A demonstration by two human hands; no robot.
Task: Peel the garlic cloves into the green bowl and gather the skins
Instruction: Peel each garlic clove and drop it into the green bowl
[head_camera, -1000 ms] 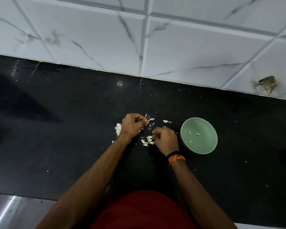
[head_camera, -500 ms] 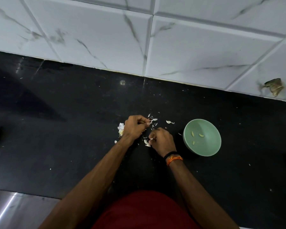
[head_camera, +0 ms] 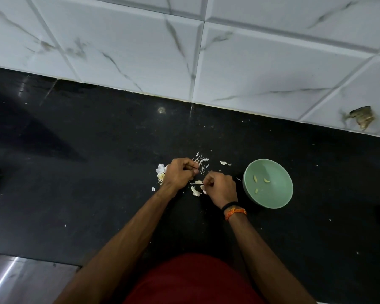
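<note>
The green bowl [head_camera: 279, 191] stands on the black counter right of my hands, with three peeled garlic cloves [head_camera: 266, 180] inside. My left hand [head_camera: 179, 174] is curled, its fingertips pinched together at the scattered garlic skins [head_camera: 202, 160]. My right hand [head_camera: 221, 189], close beside the bowl, is curled too and pinches a small pale garlic clove [head_camera: 203, 188] at its fingertips. More skins [head_camera: 195, 191] lie between the two hands. A white clump of garlic remains [head_camera: 160, 171] shows just left of my left hand, partly hidden by it.
The black counter [head_camera: 97, 172] runs to a white marble-tiled wall [head_camera: 228, 62] at the back. One tile at the far right has a chipped hole [head_camera: 362, 117]. A steel edge [head_camera: 20, 279] shows at bottom left. Tiny skin flecks dot the counter.
My right hand has drawn slightly back toward me with the clove. My left hand stays at the skin pile. The view has shifted a little.
</note>
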